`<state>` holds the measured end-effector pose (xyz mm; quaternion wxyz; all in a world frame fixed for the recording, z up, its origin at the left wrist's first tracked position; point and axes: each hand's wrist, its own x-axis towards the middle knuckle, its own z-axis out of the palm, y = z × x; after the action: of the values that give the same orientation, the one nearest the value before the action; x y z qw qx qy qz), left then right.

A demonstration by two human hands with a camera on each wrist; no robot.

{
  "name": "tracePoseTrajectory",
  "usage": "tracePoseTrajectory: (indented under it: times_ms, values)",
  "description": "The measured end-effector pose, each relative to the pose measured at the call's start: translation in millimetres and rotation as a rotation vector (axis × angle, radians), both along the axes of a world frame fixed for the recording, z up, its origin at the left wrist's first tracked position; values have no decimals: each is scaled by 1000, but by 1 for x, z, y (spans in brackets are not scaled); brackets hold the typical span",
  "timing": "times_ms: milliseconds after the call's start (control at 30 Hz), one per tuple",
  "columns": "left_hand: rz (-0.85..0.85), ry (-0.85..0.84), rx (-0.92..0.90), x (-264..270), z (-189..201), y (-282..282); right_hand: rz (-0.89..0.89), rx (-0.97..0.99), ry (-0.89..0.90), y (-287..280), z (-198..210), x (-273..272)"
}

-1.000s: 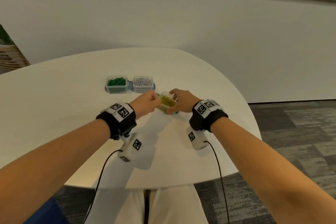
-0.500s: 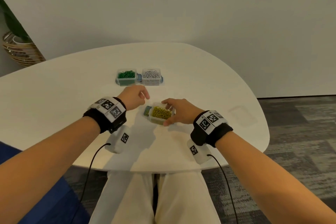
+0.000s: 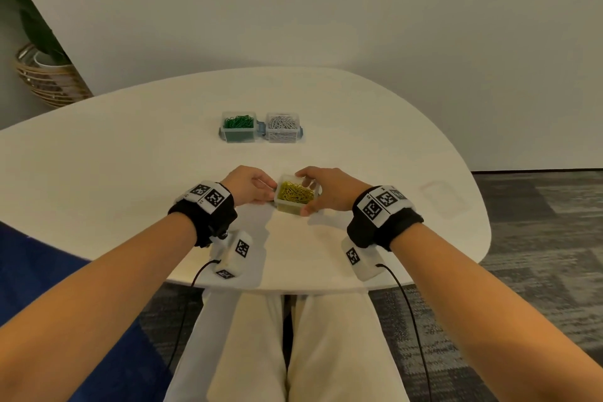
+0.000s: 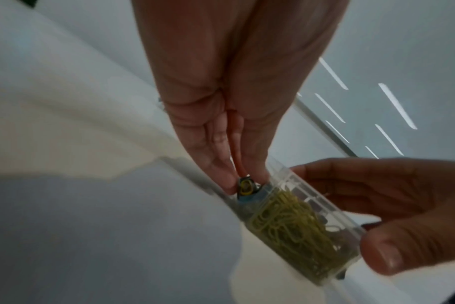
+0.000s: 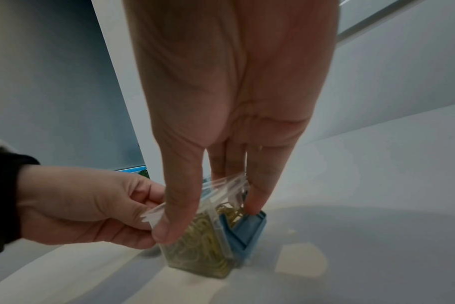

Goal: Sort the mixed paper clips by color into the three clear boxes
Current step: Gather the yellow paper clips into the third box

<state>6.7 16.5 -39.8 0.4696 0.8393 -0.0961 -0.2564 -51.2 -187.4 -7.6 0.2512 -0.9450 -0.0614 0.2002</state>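
Observation:
A clear box of yellow paper clips [image 3: 295,195] stands on the white table [image 3: 130,173] in front of me. My right hand [image 3: 308,194] grips it from above, thumb on the near side and fingers on the far side [image 5: 209,218]. My left hand [image 3: 269,194] pinches the blue clasp [image 4: 247,193] on the box's left side, where one yellow clip shows between the fingertips [image 4: 244,181]. Another blue clasp [image 5: 247,230] hangs open on the right side. Further back, a box of green clips [image 3: 239,127] and a box of white clips [image 3: 282,127] stand joined side by side.
A clear lid [image 3: 443,197] lies flat on the table to the right, near the rim. A wicker planter [image 3: 49,78] stands on the floor beyond the table's left edge. The wall is close behind the table.
The yellow box has come away from the other two boxes toward me. My left hand let go of it half a second ago and now pinches its left clasp again.

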Motion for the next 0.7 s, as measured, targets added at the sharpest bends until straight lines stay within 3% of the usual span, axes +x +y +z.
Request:
tracePoseTrajectory:
  times_ms: [167, 267, 467, 700]
  values:
    - [52, 27, -56, -1, -7, 0, 1, 1, -11, 1, -2, -1]
    - [3, -12, 7, 1, -4, -1, 14, -1, -14, 0, -2, -1]
    - [-56, 38, -42, 5, -4, 2, 22, -11, -6, 1, -1, -1]
    - [-190, -87, 86, 1, -6, 8, 20, 3, -10, -1, -2, -1]
